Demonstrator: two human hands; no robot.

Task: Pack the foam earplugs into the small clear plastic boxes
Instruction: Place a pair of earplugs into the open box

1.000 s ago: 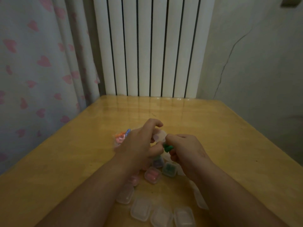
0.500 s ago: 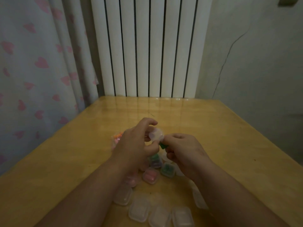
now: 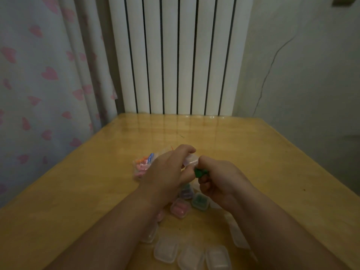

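Two hands meet over the worktop (image 3: pixel 253 152): left hand (image 3: pixel 167 172) fingers (image 3: pixel 185 150) grip a box (image 3: pixel 191 159); right hand (image 3: pixel 222 178) fingers (image 3: pixel 204 159) pinch green earplugs (image 3: pixel 199 172) beside it.

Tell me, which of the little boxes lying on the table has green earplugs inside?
The box of green earplugs lying near the right hand. The pink-filled box and purple-filled box sit left of it; the near-row boxes look empty.

— What can you see of the person?
— Just a left hand (image 3: pixel 167 172) and a right hand (image 3: pixel 224 178), and the arms behind them.
— What do they wear?
— The left arm (image 3: pixel 116 230) and the right arm (image 3: pixel 272 230) are bare all the way to the bottom edge.
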